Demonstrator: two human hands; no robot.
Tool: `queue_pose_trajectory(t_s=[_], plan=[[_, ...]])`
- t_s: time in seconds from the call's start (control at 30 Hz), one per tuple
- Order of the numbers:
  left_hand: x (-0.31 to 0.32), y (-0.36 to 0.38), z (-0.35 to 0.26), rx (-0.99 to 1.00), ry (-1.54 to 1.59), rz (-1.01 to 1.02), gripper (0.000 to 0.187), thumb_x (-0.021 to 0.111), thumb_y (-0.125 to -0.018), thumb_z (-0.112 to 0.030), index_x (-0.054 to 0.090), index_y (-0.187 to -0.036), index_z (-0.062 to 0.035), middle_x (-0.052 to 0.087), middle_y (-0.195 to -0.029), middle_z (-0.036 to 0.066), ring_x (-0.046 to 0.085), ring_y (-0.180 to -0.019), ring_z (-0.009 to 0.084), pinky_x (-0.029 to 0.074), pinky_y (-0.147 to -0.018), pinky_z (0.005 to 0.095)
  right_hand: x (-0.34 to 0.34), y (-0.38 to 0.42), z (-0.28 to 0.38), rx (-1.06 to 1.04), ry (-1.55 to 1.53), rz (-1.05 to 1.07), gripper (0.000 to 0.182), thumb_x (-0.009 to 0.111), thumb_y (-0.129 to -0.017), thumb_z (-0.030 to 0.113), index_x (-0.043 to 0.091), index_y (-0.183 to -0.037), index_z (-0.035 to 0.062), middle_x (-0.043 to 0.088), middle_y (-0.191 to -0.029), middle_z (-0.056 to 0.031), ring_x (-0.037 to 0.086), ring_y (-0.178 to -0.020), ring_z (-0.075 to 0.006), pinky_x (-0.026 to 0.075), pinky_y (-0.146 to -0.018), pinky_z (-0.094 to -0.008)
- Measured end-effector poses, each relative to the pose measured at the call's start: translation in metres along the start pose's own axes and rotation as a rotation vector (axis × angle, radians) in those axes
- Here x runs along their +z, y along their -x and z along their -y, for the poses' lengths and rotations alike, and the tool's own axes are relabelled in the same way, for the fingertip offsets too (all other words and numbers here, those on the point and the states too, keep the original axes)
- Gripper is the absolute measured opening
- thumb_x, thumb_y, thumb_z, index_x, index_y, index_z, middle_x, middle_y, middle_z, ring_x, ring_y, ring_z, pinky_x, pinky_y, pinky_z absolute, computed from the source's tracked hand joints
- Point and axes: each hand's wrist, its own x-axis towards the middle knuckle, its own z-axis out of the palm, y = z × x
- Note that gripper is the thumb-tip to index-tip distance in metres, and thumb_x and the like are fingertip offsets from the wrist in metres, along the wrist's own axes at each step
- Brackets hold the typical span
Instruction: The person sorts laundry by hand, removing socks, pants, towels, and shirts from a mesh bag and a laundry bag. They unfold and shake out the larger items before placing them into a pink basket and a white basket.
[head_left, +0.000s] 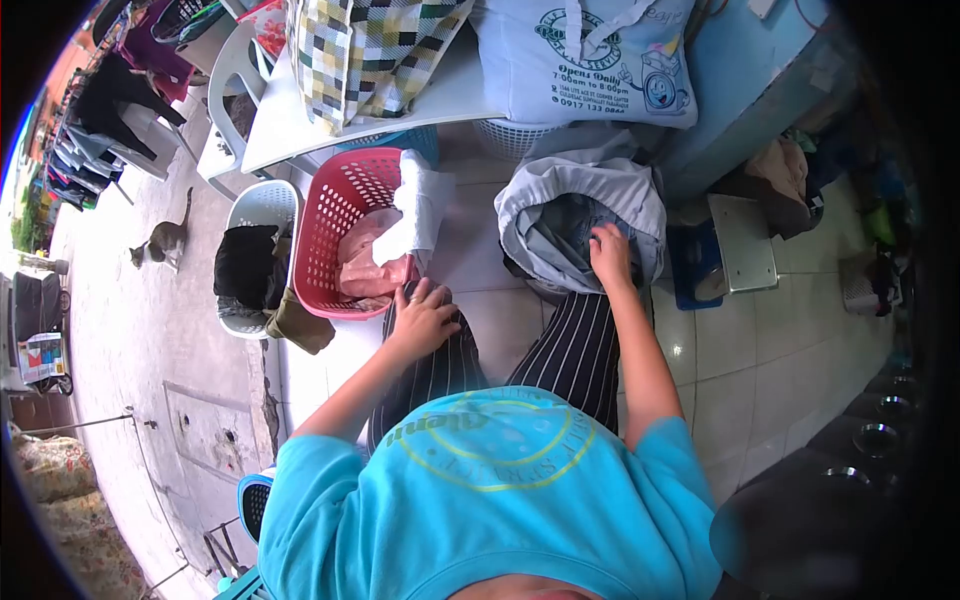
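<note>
My left hand [423, 318] lies on my left knee beside the front rim of a red laundry basket [318, 245], its fingers stretched out and holding nothing. Pink cloth [366, 262] lies inside that basket, and a white cloth [408, 215] hangs over its right side. My right hand [610, 258] reaches into the mouth of a light grey cloth laundry bag [640, 190], over grey-blue clothes [560, 232]. Its fingers look slightly apart above the clothes, with no garment visibly gripped.
A white basket [290, 205] with dark clothes stands left of the red one. Behind, a white table [270, 120] carries a checkered bag [365, 60] and a printed white bag [590, 85]. A metal-topped stool [742, 240] stands right. A cat [165, 240] is on the pavement.
</note>
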Motion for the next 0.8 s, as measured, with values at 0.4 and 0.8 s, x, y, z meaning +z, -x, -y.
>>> queue_pose_trajectory(t_s=[0.4,0.8], plan=[[0.019,0.018,-0.008,-0.156,0.188,-0.302,0.029,0.063,-0.08,-0.031,0.068,-0.103,-0.0139,0.053,-0.128,0.004,0.032,-0.133,0.028,0.019,-0.106,0.0594,0.038,-0.022,-0.019,0.424,0.543,0.108,0.039,0.076,-0.069,0.028,0.066,-0.106,0.019,0.044,-0.125,-0.0103,0.044,-0.117,-0.0322,0.04,-0.093,-0.047],[0.023,0.016,-0.003,-0.178,0.222,-0.338,0.026,0.063,-0.08,-0.03,0.069,-0.099,-0.0143,0.055,-0.126,0.002,0.034,-0.132,0.0266,0.019,-0.106,0.0589,-0.02,0.014,-0.022,0.245,-0.479,-0.168,0.022,0.059,-0.074,0.014,0.05,-0.058,0.0023,0.047,-0.052,-0.0103,0.052,-0.051,-0.0172,0.035,-0.049,-0.0352]])
